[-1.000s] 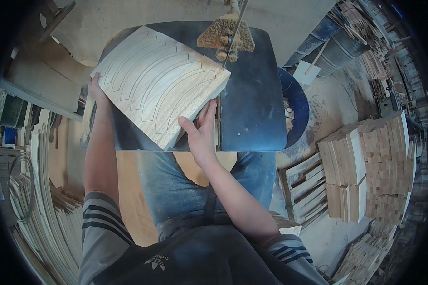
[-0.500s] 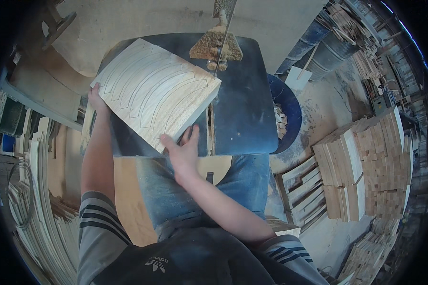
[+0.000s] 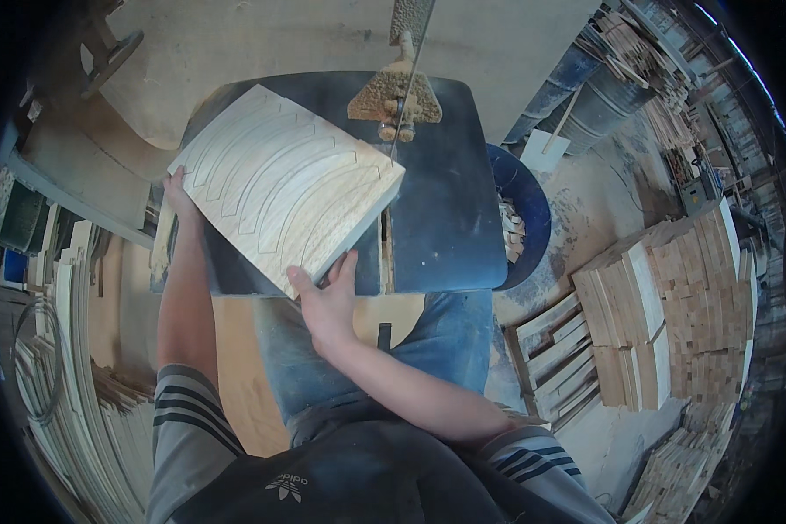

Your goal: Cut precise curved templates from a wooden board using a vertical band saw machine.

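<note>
A thick pale wooden board [image 3: 284, 183], marked with curved pencil outlines, lies on the dark band saw table [image 3: 450, 201]. My left hand [image 3: 177, 190] grips its far left corner. Against the board's near edge presses my right hand [image 3: 323, 297], fingers up on the side face. The board's right corner sits close to the thin saw blade [image 3: 408, 83] and its sawdust-caked guide [image 3: 393, 98]. Whether the blade touches the wood I cannot tell.
A blue bin [image 3: 520, 218] with wood offcuts stands right of the table. Stacks of cut wooden pieces [image 3: 664, 306] fill the floor at the right. Thin boards [image 3: 79, 384] lean in piles at the left. Sawdust covers the floor beyond the saw.
The board has slid left and toward me, away from the blade. My right hand has moved along its near edge, closer to my body.
</note>
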`<state>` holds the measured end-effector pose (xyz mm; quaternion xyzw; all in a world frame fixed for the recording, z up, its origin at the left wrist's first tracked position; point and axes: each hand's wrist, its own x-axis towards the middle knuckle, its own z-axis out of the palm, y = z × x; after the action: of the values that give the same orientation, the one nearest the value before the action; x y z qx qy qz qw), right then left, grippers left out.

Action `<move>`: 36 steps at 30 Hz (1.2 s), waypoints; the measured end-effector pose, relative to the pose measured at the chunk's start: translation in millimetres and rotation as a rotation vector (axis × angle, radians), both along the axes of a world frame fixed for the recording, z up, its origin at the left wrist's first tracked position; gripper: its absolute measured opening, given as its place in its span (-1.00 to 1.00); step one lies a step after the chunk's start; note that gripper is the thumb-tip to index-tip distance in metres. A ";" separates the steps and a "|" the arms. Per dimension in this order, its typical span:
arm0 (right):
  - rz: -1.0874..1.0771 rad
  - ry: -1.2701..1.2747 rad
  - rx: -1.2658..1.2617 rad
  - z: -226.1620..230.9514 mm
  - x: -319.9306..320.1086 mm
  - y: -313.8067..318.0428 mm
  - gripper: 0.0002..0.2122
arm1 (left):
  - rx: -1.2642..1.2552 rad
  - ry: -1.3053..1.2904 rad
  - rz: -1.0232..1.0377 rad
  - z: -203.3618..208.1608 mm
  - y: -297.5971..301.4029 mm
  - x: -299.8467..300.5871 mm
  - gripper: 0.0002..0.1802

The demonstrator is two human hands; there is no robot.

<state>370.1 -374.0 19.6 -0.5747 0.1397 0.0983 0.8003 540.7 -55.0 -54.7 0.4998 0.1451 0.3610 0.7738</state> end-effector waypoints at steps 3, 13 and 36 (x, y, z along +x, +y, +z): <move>0.020 0.053 0.033 10.5 -11.8 -1.5 -0.04 | -0.058 0.050 -0.073 -4.8 3.1 0.9 -0.53; -0.053 0.021 0.092 10.7 0.2 0.2 -0.02 | -0.021 0.073 0.018 -8.1 15.5 5.7 -0.53; -0.081 0.007 0.285 15.2 6.0 -4.6 -0.11 | -0.033 0.067 0.048 -0.5 5.5 0.4 -0.47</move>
<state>376.1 -378.6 34.8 -0.4487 0.1502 0.0866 0.8767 541.1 -49.4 -55.2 0.4951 0.1890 0.3601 0.7678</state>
